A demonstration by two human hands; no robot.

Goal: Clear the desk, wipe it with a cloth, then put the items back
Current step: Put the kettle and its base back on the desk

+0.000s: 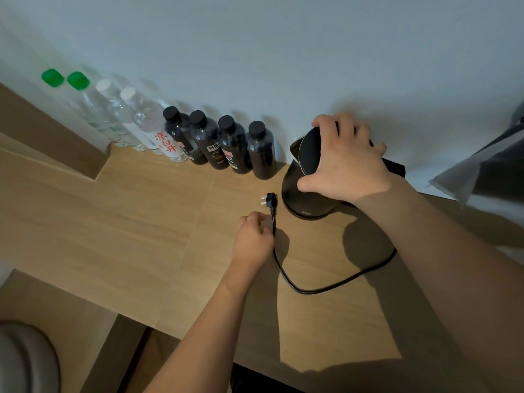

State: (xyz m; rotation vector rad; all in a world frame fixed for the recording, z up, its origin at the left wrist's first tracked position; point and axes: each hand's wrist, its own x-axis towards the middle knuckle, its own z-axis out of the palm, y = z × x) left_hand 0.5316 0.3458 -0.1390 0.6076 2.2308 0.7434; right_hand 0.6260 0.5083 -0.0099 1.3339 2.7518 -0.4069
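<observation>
Gripping the kettle [300, 180] lid from above, the right hand [344, 161] is curling round it; left hand [252, 239] is pinching the cord [326, 289] on the desk [127, 222].

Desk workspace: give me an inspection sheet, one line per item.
Surface: wooden desk, bare in the middle.
Job's things: black kettle upright near the wall; four dark bottles and four clear bottles lined along the wall.
Clutter: nothing seen.
Hands: right hand grips the kettle's top; left hand pinches the cord just below the plug.
Cables: black cord loops across the desk, unplugged.
Surroundings: pale wall; grey fabric at right.
</observation>
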